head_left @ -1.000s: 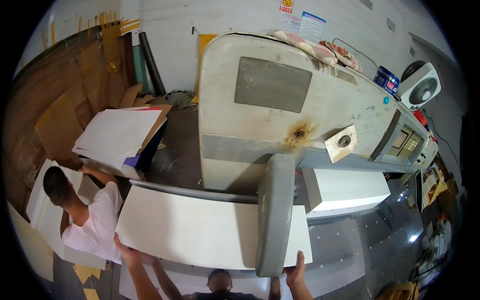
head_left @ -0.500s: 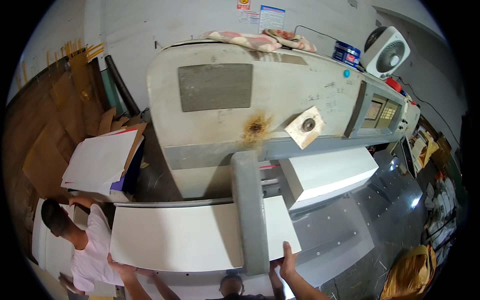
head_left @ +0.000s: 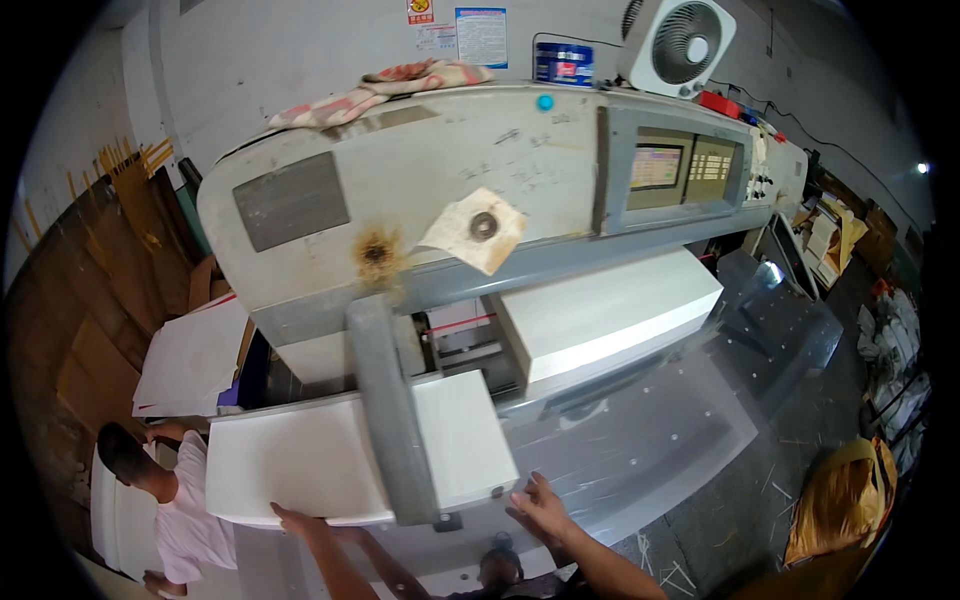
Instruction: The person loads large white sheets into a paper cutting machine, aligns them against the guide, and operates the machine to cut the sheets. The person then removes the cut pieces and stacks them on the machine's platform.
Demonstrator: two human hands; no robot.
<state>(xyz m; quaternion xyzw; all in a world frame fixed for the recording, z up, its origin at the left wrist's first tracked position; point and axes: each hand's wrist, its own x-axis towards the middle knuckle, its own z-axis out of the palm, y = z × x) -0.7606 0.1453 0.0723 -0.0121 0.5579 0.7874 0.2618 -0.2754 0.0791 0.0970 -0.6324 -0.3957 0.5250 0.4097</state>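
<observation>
A big stack of white paper (head_left: 300, 465) is lying on the grey metal tabletop (head_left: 640, 450) of a large cutting machine (head_left: 420, 200), close to the tabletop's front edge and toward its left end. A grey metal arm (head_left: 392, 420) is crossing over the top of the stack from the machine down to the front edge. The left hand (head_left: 288, 518) is touching the stack's front edge, with the fingers lying flat against the paper; I cannot tell if it is gripping anything. The right hand (head_left: 540, 505) is resting open on the tabletop, just beside the stack's front right corner, with fingers spread and holding nothing. A second, thicker stack of white paper (head_left: 610, 315) is sitting farther back on the tabletop, right under the machine's body. On top of the machine a folded cloth (head_left: 380, 85) is lying, and a white fan (head_left: 680, 40) is standing near the right end. Another person in a pink shirt (head_left: 185, 510) is bending over beside the tabletop's left end, near more white sheets (head_left: 195, 355).
</observation>
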